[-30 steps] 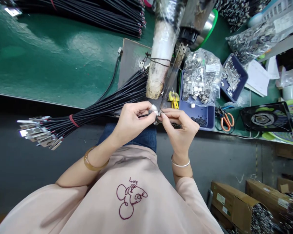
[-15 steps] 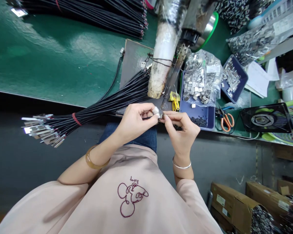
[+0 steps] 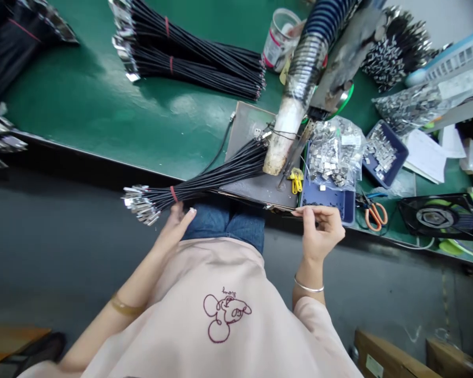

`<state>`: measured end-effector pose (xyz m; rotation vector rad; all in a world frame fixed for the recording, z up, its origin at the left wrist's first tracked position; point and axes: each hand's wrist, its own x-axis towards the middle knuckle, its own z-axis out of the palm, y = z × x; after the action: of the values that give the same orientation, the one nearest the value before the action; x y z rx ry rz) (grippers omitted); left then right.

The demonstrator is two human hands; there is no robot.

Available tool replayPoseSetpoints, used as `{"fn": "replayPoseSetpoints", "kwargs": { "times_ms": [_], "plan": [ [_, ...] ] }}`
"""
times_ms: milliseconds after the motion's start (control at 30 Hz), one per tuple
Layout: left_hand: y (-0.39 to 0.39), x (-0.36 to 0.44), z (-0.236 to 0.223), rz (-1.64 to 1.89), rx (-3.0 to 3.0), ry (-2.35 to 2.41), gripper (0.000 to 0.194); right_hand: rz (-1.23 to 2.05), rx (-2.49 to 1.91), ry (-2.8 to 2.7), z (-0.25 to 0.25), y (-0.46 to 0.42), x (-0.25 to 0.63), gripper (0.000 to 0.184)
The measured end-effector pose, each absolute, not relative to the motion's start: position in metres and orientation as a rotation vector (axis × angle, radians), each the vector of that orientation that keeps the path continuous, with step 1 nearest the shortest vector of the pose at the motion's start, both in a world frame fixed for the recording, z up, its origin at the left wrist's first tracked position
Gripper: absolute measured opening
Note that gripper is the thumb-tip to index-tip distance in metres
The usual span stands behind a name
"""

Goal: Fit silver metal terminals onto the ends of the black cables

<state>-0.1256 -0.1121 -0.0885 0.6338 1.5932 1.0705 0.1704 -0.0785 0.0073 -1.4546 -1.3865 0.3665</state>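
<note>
A bundle of black cables (image 3: 220,170) with metal connector ends lies across a grey board (image 3: 244,128), its left end hanging over the table edge, tied with a red band (image 3: 174,193). My left hand (image 3: 175,228) is just below that band, thumb apart from the fingers; whether the fingertips touch the cables I cannot tell. At the board's front right corner, my right hand (image 3: 321,228) has its thumb and fingers pinched together. What lies between them, if anything, is too small to make out. Above the board hang a white-tipped duct (image 3: 281,144) and a metal tool (image 3: 295,152).
Yellow snips (image 3: 296,181) lie beside a blue tray (image 3: 349,207) with a bag of metal connectors (image 3: 335,152). Orange-handled scissors (image 3: 374,216) and a black fan (image 3: 437,216) are further right. More cable bundles (image 3: 205,58) lie at the back left.
My hands were together over a small metal piece and a cable end. My left hand has moved left to the bundle's banded end; my right hand has shifted right. The view has swung left.
</note>
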Motion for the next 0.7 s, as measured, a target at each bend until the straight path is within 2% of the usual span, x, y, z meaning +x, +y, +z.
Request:
{"fn": "replayPoseSetpoints", "kwargs": {
  "times_ms": [167,267,400,600,700],
  "plan": [
    [-0.069,-0.108,-0.067,1.381,0.343,1.279,0.059,0.305,-1.449,-1.322,0.014,-0.076,0.165,0.017],
    [-0.072,-0.112,-0.053,1.410,0.341,1.354,0.045,0.266,-1.469,-1.270,0.016,-0.076,0.164,0.018],
    [-0.105,-0.135,-0.034,1.450,0.518,1.504,0.041,0.236,-1.519,-1.221,0.016,-0.077,0.169,0.021],
    [-0.126,-0.216,0.056,2.019,0.724,1.479,0.038,0.181,-1.599,-1.225,0.007,-0.075,0.173,0.026],
    [-0.121,-0.282,0.110,2.240,0.789,1.690,0.031,0.194,-1.604,-1.178,0.007,-0.073,0.174,0.028]
  ]
}}
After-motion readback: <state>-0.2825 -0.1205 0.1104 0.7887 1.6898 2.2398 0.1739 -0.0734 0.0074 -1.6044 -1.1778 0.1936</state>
